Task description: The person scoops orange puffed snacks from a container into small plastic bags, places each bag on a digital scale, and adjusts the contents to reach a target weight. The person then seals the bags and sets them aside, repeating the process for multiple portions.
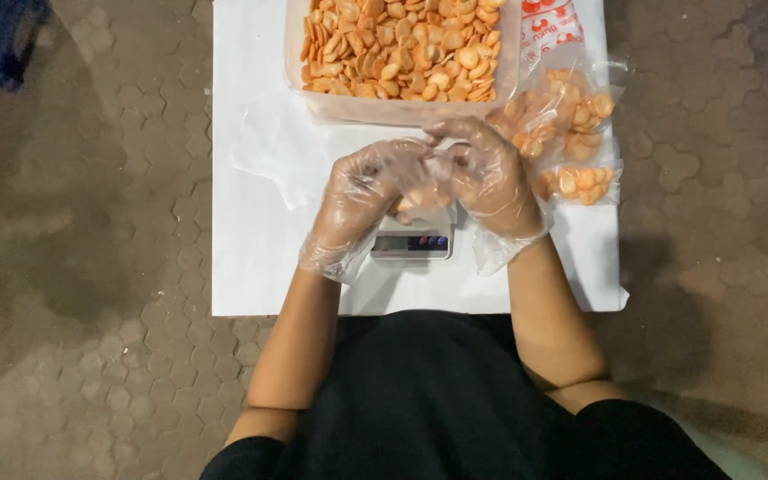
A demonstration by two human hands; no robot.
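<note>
Both hands wear loose clear plastic gloves and meet over a small digital scale [412, 244] on a white table [251, 258]. My left hand [359, 191] and my right hand [487, 174] pinch a small clear bag [423, 194] holding a few orange crackers, just above the scale. Fingers of both hands close on the bag's top.
A clear tub [402, 105] full of round orange crackers stands at the table's far edge. Filled clear bags of crackers [572, 133] lie at the right. Empty clear bags [268, 151] lie at the left. Paved ground surrounds the table.
</note>
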